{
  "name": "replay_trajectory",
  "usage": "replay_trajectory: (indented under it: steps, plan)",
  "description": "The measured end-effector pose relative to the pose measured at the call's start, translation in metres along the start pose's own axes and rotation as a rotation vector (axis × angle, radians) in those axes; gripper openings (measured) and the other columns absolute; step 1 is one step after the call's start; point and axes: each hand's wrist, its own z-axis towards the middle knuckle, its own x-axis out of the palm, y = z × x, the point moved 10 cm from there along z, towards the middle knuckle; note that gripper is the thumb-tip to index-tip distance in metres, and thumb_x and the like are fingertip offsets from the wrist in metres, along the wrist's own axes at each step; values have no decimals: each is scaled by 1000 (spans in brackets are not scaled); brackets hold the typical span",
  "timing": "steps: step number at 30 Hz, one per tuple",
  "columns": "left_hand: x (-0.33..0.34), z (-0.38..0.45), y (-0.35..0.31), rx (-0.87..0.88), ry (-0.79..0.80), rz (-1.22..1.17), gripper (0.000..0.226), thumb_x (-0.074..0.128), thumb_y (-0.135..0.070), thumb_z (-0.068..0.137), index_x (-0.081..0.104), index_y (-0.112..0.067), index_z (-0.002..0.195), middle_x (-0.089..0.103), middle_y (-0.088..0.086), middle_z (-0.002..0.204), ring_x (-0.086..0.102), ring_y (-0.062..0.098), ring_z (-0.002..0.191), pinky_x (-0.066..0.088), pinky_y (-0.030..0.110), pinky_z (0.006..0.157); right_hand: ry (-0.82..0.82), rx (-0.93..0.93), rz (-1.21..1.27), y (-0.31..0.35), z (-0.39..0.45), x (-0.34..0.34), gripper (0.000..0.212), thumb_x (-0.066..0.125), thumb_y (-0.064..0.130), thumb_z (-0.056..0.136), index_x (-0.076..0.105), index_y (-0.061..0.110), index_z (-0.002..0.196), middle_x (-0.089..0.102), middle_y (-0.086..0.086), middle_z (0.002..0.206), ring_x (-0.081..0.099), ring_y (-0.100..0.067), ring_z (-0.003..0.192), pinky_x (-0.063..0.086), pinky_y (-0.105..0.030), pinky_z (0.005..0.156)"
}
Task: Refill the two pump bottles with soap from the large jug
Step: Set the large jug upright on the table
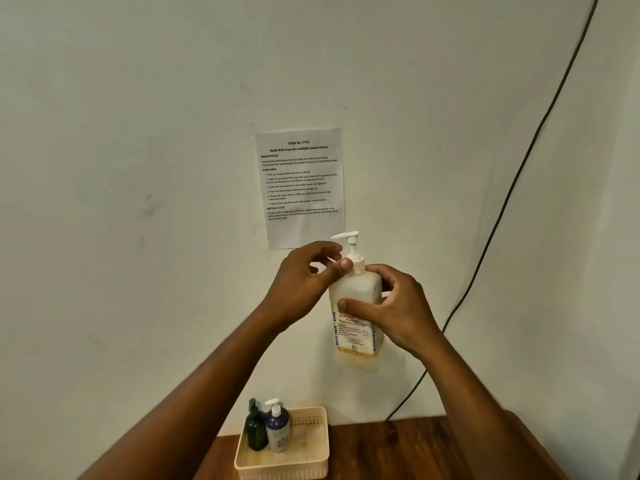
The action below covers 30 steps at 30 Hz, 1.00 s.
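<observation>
I hold a large translucent soap bottle (353,292) with a white pump head (349,240) up in front of the wall. A little yellowish soap shows at its bottom. My right hand (391,310) grips the bottle's body around the label. My left hand (304,282) pinches the white collar at the bottle's neck with thumb and fingers. Far below, a dark green pump bottle (255,431) and a purple pump bottle with a white pump (277,429) stand upright side by side in the left part of a cream plastic basket (311,459).
The basket sits on a brown wooden table (398,452) against a white wall. A printed task sheet (300,185) is taped to the wall behind the bottle. A black cable (512,188) runs down the wall at the right.
</observation>
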Motion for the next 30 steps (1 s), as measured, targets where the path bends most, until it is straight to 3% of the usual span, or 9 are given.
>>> replay_trajectory:
  steps: [3, 5, 8, 10, 15, 21, 27, 30]
  plan:
    - [-1, -7, 24, -12, -29, 133, 64, 58, -59, 97, 49, -25, 151, 58, -6, 149, 53, 12, 136, 43, 42, 117, -2, 13, -22, -13, 4, -3, 63, 89, 56, 57, 65, 39, 113, 69, 23, 98, 61, 10, 93, 48, -4, 63]
    - [7, -12, 43, -15, 12, 240, 82, 48, -69, 97, 28, -26, 164, 34, -4, 169, 30, 15, 155, 26, 43, 127, 1, 32, -30, -26, 6, -4, 64, 90, 54, 58, 65, 38, 114, 69, 21, 100, 62, 9, 93, 47, -4, 65]
    - [20, -15, 72, 15, 66, 379, 94, 27, -77, 94, 3, -25, 168, 3, -3, 177, 0, 12, 163, 4, 47, 132, 24, 68, -54, -48, 10, -2, 66, 90, 55, 58, 64, 38, 116, 69, 20, 102, 62, 8, 92, 49, -8, 65]
    - [29, -15, 89, 33, 77, 456, 98, 18, -80, 91, -5, -24, 167, -8, -4, 176, -10, 11, 162, -4, 48, 132, 40, 90, -70, -63, 13, 0, 67, 90, 54, 58, 64, 38, 117, 69, 20, 103, 62, 9, 91, 48, -10, 68]
    - [49, -12, 128, 85, 65, 592, 104, 7, -88, 88, -8, -22, 167, -13, -4, 176, -18, 12, 161, -8, 53, 130, 85, 141, -104, -106, 21, 12, 65, 90, 51, 57, 63, 39, 115, 69, 20, 101, 62, 10, 90, 46, -13, 68]
    - [81, -14, 188, 73, 87, 677, 100, 13, -85, 92, -9, -22, 167, -16, -1, 176, -20, 18, 161, -7, 60, 129, 147, 198, -159, -171, 27, 36, 64, 92, 46, 58, 61, 40, 114, 66, 23, 102, 59, 14, 88, 42, -5, 62]
    - [118, -24, 256, -13, 166, 779, 100, 20, -83, 93, -12, -23, 166, -21, 4, 175, -22, 24, 161, -12, 62, 126, 219, 237, -189, -244, 20, 67, 63, 94, 39, 58, 61, 37, 112, 66, 20, 105, 60, 5, 92, 41, -6, 64]
    - [134, -32, 286, -53, 206, 794, 101, 18, -85, 92, -13, -23, 166, -21, 5, 174, -23, 24, 160, -11, 63, 126, 259, 250, -221, -281, 15, 85, 66, 95, 33, 58, 63, 32, 116, 66, 12, 111, 61, -4, 96, 47, -18, 75]
